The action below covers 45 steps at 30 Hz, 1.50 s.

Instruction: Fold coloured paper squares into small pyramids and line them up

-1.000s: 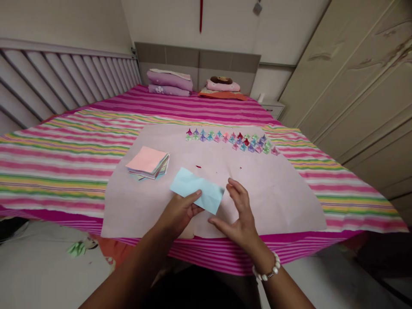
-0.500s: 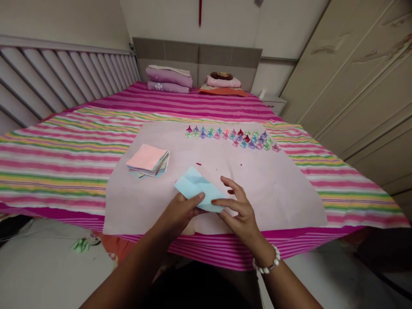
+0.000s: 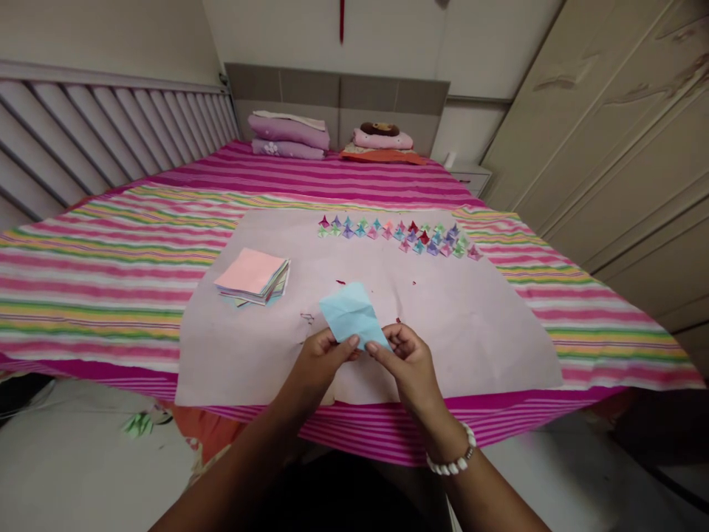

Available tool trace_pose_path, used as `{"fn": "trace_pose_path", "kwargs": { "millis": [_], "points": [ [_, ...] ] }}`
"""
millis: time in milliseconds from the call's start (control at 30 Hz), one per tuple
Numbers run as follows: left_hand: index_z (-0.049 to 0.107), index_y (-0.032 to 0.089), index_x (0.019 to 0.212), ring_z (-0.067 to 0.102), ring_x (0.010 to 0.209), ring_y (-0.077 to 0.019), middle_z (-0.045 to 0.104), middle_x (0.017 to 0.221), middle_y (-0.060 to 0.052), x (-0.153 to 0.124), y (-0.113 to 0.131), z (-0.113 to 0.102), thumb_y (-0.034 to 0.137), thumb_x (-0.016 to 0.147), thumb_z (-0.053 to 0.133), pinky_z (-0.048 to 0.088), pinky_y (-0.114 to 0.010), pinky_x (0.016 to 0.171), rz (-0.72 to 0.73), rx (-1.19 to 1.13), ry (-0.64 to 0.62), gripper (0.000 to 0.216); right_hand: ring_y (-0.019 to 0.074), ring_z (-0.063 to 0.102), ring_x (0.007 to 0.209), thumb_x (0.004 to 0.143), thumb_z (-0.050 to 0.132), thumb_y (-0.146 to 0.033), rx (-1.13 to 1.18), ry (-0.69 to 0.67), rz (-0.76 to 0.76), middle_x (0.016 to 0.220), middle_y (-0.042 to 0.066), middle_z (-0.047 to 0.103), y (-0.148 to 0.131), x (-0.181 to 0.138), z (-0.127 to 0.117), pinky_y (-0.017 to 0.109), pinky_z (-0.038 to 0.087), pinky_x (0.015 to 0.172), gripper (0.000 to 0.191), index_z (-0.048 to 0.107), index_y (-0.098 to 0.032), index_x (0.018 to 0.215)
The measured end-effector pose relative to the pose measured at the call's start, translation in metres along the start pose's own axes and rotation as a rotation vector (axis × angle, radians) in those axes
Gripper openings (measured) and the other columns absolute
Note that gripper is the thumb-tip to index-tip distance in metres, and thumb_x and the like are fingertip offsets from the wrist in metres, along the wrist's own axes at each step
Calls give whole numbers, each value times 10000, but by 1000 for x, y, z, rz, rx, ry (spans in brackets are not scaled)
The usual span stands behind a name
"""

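A folded light blue paper (image 3: 350,314) stands lifted above the pale pink sheet (image 3: 487,332). My left hand (image 3: 321,362) pinches its near left edge. My right hand (image 3: 407,362), with a white bead bracelet at the wrist, pinches its near right edge. Both hands are closed on the paper, close together near the bed's front edge. A stack of coloured paper squares (image 3: 253,275), pink on top, lies to the left. A row of several small folded paper shapes (image 3: 396,236) lies further back on the sheet.
The sheet lies on a bed with a pink striped cover (image 3: 111,258). Folded pillows (image 3: 288,134) rest at the headboard. A slatted rail (image 3: 83,140) runs along the left, wardrobe doors (image 3: 620,133) along the right. A green paper scrap (image 3: 137,423) lies on the floor.
The blue paper was lying long across the sheet under my left hand. My right hand came in and took its other end. Now both hands hold it up, turned and folded narrower.
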<state>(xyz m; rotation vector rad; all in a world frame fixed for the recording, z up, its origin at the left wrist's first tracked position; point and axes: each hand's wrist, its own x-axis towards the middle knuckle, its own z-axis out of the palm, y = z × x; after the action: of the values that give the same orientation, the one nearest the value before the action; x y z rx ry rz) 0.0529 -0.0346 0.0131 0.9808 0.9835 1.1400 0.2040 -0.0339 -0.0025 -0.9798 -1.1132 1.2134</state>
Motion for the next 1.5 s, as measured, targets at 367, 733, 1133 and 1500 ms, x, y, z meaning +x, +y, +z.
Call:
{"fn": "trace_pose_path", "kwargs": {
  "millis": [367,733,1133,1500],
  "points": [
    [691,158,740,603,695,-168,671,688,-15,0,3,1,348,691,735,466,-291,696,39,128,-59,200,125,524,547,665,794,-401,69,-32,134,593,-21,612,0,2,-1,254,447,538,256,639,-198,648],
    [537,197,743,543,655,-113,584,707,29,-1,-2,0,204,660,770,448,-232,630,289,125,131,247,224,669,773,675,792,-349,190,-84,131,822,29,737,-3,4,4,390,524,805,232,734,-222,860],
    [729,194,979,602,740,-140,689,858,-25,1,-5,1,225,652,775,507,-276,680,268,86,117,333,182,634,734,710,775,-316,166,-90,97,784,4,718,-1,4,0,330,514,727,181,745,-228,865],
    [731,161,789,615,730,-154,699,731,-29,6,-12,-2,351,661,772,489,-280,709,13,1,98,233,132,586,708,543,867,-216,209,89,62,826,-31,643,1,10,6,244,500,624,566,617,-255,1050]
  ]
}}
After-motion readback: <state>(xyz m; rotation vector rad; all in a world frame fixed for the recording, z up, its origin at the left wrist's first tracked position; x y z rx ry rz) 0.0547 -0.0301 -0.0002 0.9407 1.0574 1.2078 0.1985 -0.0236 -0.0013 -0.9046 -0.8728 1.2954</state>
